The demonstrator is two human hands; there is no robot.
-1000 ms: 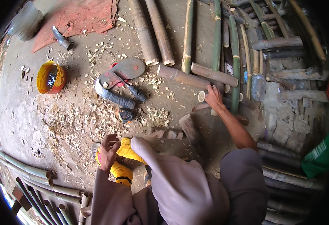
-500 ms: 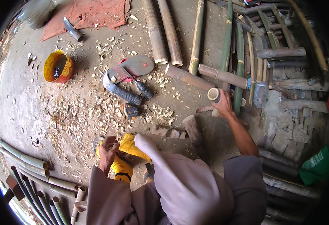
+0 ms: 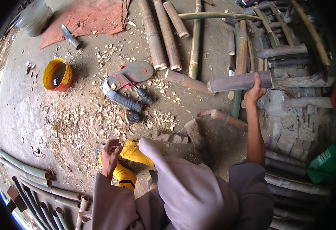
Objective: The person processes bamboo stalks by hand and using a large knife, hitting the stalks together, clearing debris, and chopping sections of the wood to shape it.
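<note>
My right hand (image 3: 255, 92) reaches out to the right, closed around a thick brown bamboo section (image 3: 239, 81) near its right end. The section lies crosswise, its left end by another brown bamboo piece (image 3: 189, 82). Just below is a shorter bamboo piece (image 3: 230, 120) on the ground. My left hand (image 3: 110, 154) stays low beside my yellow-covered leg (image 3: 125, 174), its fingers loosely bent and apart, with nothing visible in them. In front of it are a grey sandal (image 3: 137, 71) and a curved tool with a tape-wrapped handle (image 3: 125, 101), among pale chips.
A yellow-and-red bucket (image 3: 58, 75) holds dark liquid. Long bamboo poles (image 3: 152, 36) lie ahead, with more stacked at the right. Several bamboo tubes (image 3: 22, 165) lie at the lower left. A short log (image 3: 195, 135) stands out near my knees, and a green bag (image 3: 324, 164) lies far right.
My right hand has moved right and slightly forward; a bamboo section now extends leftward from it. Poles at the upper right lie differently, a green one now crosswise. My left hand has hardly moved.
</note>
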